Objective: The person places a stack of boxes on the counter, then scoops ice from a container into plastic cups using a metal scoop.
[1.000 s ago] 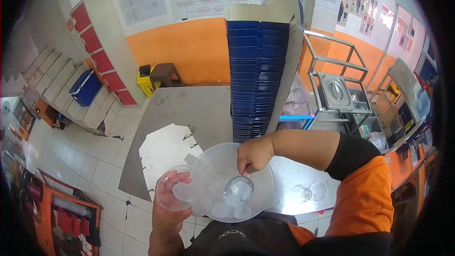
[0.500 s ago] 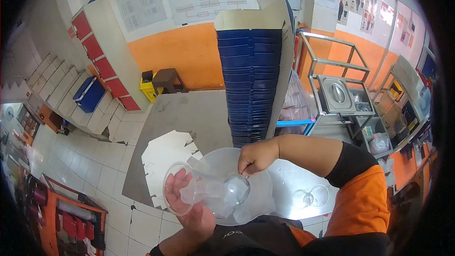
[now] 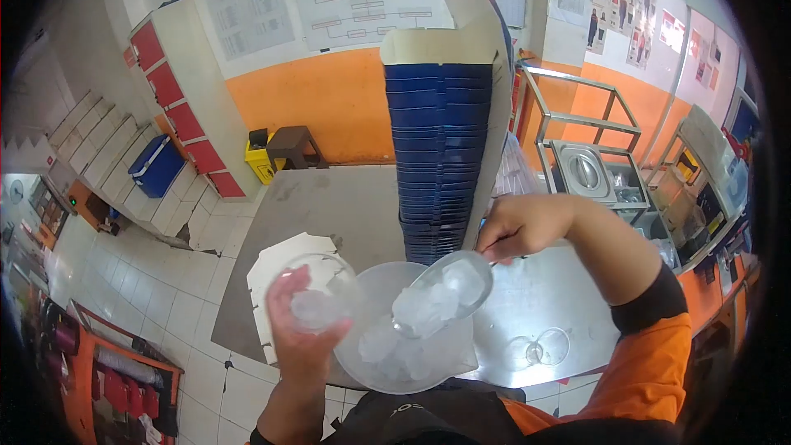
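My left hand [image 3: 298, 321] is wrapped round a clear plastic cup [image 3: 339, 274], blurred by motion, at the left of the tub. A whitish patch that looks like ice shows low in the cup. My right hand [image 3: 531, 227] grips the handle of an ice scoop [image 3: 484, 270], raised over the right side of the tub. Ice [image 3: 428, 306] fills the scoop's bowl and reaches its front edge. Below it, the round translucent tub [image 3: 358, 369] holds more ice [image 3: 408, 354].
A tall stack of folded blue boxes [image 3: 441, 140] stands just behind the tub on the metal table [image 3: 346, 198]. White cardboard [image 3: 262, 280] lies under my left hand. Clear cups [image 3: 550, 348] rest at the right. Farther right is a steel rack [image 3: 581, 122] with a lidded pan [image 3: 583, 169].
The scoop has risen from the tub, loaded with ice, as my right hand moved up and right. My left hand has turned the cup and drawn it slightly away from the tub.
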Demonstrator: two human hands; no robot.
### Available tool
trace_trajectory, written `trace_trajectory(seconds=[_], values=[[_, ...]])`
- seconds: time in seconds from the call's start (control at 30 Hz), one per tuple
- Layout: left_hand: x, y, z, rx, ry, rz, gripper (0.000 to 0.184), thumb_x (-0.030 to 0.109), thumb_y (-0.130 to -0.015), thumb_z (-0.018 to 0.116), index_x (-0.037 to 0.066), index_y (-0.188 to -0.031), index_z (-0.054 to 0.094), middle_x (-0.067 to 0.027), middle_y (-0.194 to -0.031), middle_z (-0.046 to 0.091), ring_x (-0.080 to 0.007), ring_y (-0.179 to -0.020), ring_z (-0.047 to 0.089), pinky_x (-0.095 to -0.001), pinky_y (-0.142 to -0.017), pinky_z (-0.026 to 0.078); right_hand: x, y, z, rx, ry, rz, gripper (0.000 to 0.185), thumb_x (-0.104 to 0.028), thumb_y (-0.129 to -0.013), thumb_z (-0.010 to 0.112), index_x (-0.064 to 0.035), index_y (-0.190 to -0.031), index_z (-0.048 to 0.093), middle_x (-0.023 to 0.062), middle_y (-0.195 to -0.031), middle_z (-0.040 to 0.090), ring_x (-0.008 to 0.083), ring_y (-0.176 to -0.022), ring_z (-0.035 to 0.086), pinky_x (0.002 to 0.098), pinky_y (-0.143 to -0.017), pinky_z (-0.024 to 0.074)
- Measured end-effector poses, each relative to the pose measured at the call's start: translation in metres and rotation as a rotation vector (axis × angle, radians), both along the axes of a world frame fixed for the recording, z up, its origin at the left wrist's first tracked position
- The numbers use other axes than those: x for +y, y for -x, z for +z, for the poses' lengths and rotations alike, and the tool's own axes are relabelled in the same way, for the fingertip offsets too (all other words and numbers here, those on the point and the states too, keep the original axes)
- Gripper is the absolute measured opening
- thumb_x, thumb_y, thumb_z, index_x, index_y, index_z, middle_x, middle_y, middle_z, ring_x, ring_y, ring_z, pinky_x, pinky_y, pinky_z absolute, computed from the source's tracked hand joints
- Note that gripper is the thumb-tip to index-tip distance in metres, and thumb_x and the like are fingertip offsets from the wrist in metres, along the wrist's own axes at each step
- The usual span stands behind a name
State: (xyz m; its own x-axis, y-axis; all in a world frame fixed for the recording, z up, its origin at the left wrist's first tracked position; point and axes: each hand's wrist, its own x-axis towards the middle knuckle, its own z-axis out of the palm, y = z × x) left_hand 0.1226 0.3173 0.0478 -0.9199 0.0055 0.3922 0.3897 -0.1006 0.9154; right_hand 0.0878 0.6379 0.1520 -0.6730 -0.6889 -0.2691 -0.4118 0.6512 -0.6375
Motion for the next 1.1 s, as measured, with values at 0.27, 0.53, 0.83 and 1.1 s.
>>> trace_trajectory(seconds=[0.27, 0.53, 0.83, 1.1], values=[[0.022, -0.013, -0.025, -0.13, 0.118, -0.468, 0.092, 0.001, -0.054, 0.08, 0.003, -0.13, 0.029, -0.0149, -0.127, 0.04, -0.0243, -0.123, 0.036, -0.0374, -0.104, 0.029, -0.063, -0.032, 0.079, 0.319, -0.57, -0.029, 0.024, -0.017, -0.076, 0.052, 0.0006, -0.08, 0.067, 0.0162, -0.079, 0.065, 0.0309, -0.071, 0.063, 0.0402, -0.066, 0.049], [0.014, -0.014, -0.03, -0.102, -0.063, -0.493, 0.082, 0.002, -0.058, 0.078, 0.004, -0.126, 0.032, -0.0146, -0.124, 0.043, -0.025, -0.118, 0.04, -0.0393, -0.102, 0.03, -0.111, -0.091, 0.118, 0.771, -0.649, -0.094, 0.012, -0.01, -0.062, 0.056, -0.0008, -0.062, 0.064, 0.0161, -0.061, 0.06, 0.0319, -0.059, 0.062, 0.0393, -0.054, 0.0494], [-0.001, -0.005, -0.025, 0.025, -0.141, -0.327, 0.081, 0.008, -0.055, 0.076, 0.003, -0.123, 0.032, -0.0158, -0.119, 0.045, -0.0239, -0.112, 0.043, -0.0395, -0.098, 0.034, -0.175, -0.043, -0.149, 0.094, -0.798, 0.235, 0.023, -0.015, -0.076, 0.061, -0.0061, -0.096, 0.069, 0.0131, -0.1, 0.066, 0.0261, -0.091, 0.064, 0.0394, -0.073, 0.0511], [0.004, 0.001, -0.046, -0.026, -0.21, -0.304, 0.082, 0.005, -0.057, 0.076, 0.005, -0.125, 0.031, -0.0151, -0.121, 0.044, -0.0239, -0.114, 0.042, -0.04, -0.098, 0.035, -0.13, 0.021, -0.154, 0.09, -0.437, 0.501, 0.022, -0.019, -0.074, 0.057, -0.0034, -0.086, 0.069, 0.016, -0.082, 0.066, 0.0331, -0.081, 0.062, 0.0405, -0.069, 0.0478]])
